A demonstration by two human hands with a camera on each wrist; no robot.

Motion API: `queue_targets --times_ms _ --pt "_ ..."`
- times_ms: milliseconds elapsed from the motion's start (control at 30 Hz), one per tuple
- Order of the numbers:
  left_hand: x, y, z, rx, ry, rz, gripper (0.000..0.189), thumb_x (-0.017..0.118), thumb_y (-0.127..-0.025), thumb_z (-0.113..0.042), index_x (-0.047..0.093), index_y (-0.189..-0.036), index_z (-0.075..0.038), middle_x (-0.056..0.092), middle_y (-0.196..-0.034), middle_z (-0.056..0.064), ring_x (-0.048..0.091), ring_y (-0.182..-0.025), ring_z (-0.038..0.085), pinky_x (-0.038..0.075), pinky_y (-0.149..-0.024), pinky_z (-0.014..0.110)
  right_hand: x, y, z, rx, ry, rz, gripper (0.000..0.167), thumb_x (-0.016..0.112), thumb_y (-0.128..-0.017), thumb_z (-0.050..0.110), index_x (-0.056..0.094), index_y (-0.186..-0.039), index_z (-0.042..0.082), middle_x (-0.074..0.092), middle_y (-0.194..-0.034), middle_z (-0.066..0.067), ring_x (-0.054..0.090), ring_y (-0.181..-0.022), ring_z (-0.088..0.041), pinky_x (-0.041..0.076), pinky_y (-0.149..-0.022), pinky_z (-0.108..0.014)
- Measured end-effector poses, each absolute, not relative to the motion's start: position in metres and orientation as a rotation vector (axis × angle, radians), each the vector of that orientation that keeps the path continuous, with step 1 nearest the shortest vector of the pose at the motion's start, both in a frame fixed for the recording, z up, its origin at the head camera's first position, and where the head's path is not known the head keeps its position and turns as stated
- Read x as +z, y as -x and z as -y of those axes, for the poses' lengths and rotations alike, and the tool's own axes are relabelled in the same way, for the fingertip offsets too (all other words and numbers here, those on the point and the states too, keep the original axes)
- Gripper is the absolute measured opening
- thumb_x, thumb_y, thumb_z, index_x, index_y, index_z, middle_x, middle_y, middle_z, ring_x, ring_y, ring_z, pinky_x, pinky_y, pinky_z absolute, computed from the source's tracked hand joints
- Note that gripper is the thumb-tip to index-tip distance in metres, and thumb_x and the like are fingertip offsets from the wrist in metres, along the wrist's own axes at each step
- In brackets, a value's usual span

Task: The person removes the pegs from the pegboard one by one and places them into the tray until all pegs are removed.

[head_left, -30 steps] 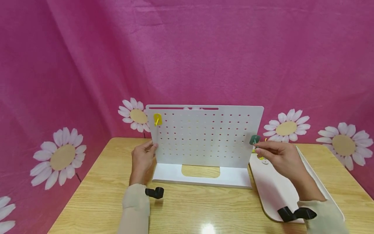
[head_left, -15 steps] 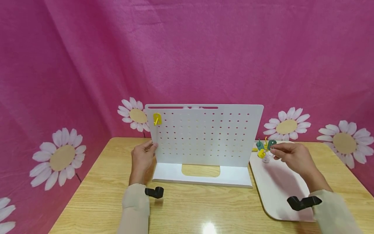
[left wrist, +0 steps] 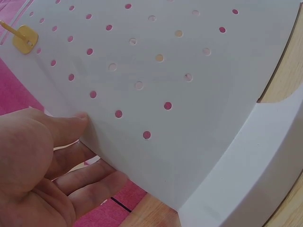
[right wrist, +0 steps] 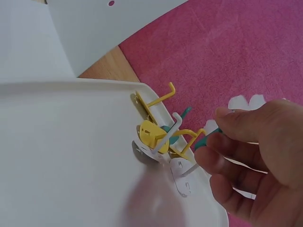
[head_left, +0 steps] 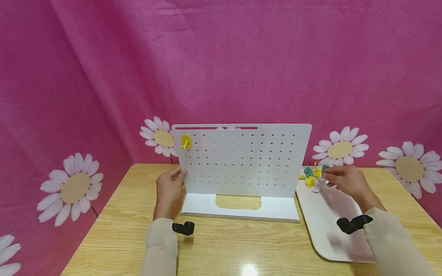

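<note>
A white pegboard (head_left: 238,189) stands upright on its base on the wooden table. One yellow peg hook (head_left: 186,141) sits at its upper left corner. My left hand (head_left: 169,188) grips the board's left edge, thumb on the front face and fingers behind. Over the far end of a white tray (head_left: 331,226), my right hand (head_left: 348,182) pinches a green peg hook (right wrist: 207,138) between thumb and fingers, which partly cover it. Just beside those fingertips lies a small heap of hooks: a yellow hook (right wrist: 154,135), a white hook (right wrist: 182,177) and other yellow and green ones.
The tray lies right of the board, close to its base. Behind the table hangs a pink cloth (head_left: 241,69) with printed daisies. Bare wooden tabletop (head_left: 221,249) shows in front of the board.
The right hand has moved right and away from the board's right edge, with the green peg hook, to the hooks at the tray's far end. The left hand has stayed put.
</note>
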State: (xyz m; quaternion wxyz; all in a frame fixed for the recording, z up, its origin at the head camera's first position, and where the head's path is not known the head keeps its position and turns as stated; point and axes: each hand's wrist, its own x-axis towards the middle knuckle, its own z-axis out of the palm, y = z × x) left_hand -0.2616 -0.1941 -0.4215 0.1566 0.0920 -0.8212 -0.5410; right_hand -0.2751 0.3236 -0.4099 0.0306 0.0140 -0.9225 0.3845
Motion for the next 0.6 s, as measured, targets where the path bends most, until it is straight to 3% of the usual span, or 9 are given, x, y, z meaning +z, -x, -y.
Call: queue_targets --times_ms 333,600 --pt "-0.422 0.260 0.193 -1.583 -0.285 2.359 0.031 0.067 -0.098 -0.017 0.069 -0.128 -0.007 0.069 -0.117 0.015 0.067 -0.099 0.028 0.058 -0.082 0.037 -0.403 0.278 -0.327 1.127 -0.049 2.868 0.040 0.067 -0.098 0.019 0.063 -0.123 -0.013 0.072 -0.093 -0.022 0.069 -0.077 -0.032 0.053 -0.058 -0.032" --pt "-0.420 0.262 0.193 -1.578 -0.282 2.360 0.032 0.067 -0.098 -0.017 0.068 -0.130 -0.008 0.069 -0.119 0.015 0.068 -0.099 0.028 0.058 -0.083 0.038 -0.385 0.267 -0.318 1.096 -0.076 2.818 0.048 0.064 -0.100 0.033 0.064 -0.126 -0.007 0.073 -0.096 -0.018 0.071 -0.079 -0.029 0.051 -0.071 -0.037"
